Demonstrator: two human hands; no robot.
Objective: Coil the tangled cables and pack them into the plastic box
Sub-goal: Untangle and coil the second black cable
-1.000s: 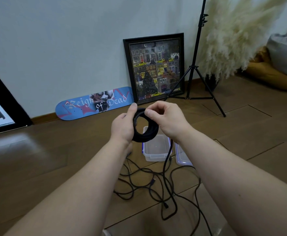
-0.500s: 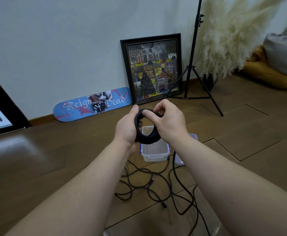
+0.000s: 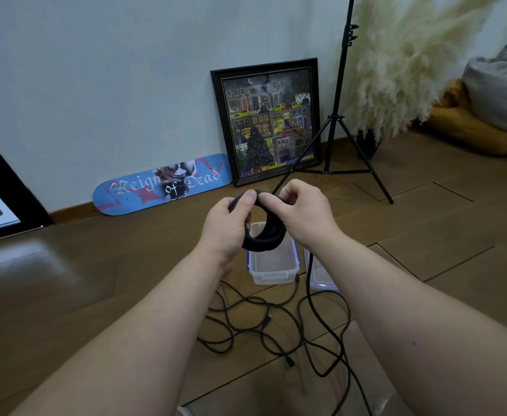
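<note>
Both hands' fingers pinch black cable coil (image 3: 264,238) | left hand (image 3: 226,226) | right hand (image 3: 305,214) | above plastic box (image 3: 271,270)

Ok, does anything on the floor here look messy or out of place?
Yes: loose black cables lie tangled on the wood floor in front of the open plastic box. The box's lid lies on the floor beside it. Nothing looks spilled or broken.

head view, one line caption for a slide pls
Both hands, left and right, hold a black cable coil above an open plastic box.
</note>
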